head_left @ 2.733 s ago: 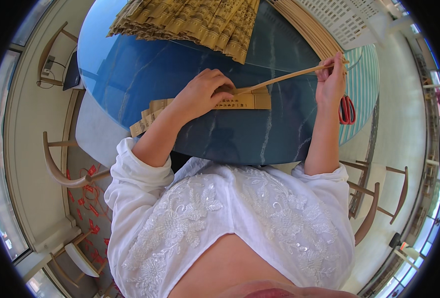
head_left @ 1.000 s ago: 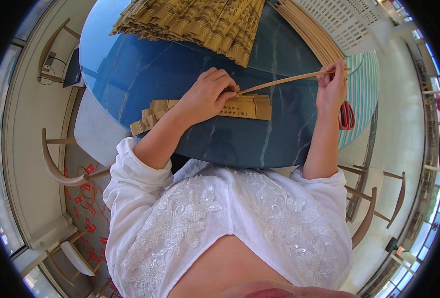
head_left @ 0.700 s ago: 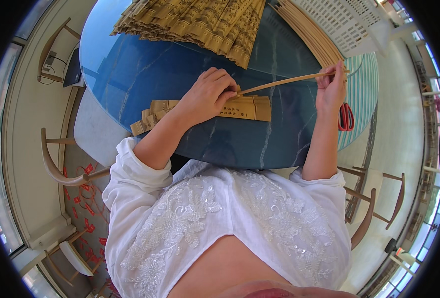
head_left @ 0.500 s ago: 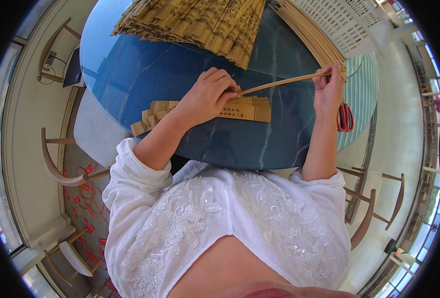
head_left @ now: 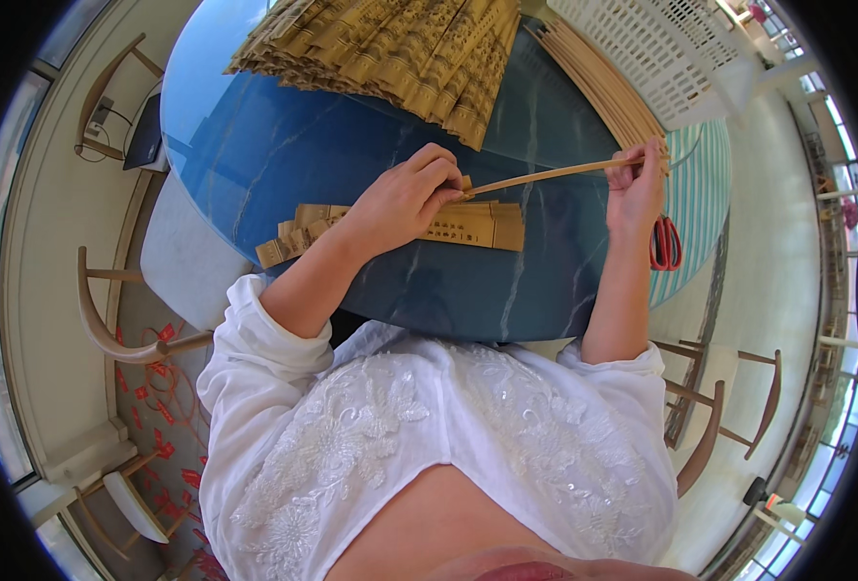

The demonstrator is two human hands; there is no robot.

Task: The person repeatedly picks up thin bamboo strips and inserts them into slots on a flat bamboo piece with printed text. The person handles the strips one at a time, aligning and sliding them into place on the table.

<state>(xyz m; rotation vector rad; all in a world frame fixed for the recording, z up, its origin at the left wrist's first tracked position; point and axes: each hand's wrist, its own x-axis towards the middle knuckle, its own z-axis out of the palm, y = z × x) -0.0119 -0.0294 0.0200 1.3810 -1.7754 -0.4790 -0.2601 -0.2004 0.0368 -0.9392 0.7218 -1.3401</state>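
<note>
barely anything shifts since the earlier frame: left hand (head_left: 405, 198) stays pressed on the folded paper strip (head_left: 448, 225) on the blue table (head_left: 284, 145), pinching one end of the thin bamboo slat (head_left: 545, 175) while right hand (head_left: 639, 189) pinches the other end.

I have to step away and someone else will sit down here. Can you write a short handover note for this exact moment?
Left hand: pressing on the folded tan paper fan strip lying on the blue marble-look round table.
Right hand: pinching the far end of a thin bamboo stick, whose other end meets the left fingers.
Nearby: stack of finished-looking tan fan pieces, bundle of bamboo sticks, red scissors.
Done: cannot tell. Left: stick not seated yet.
</note>
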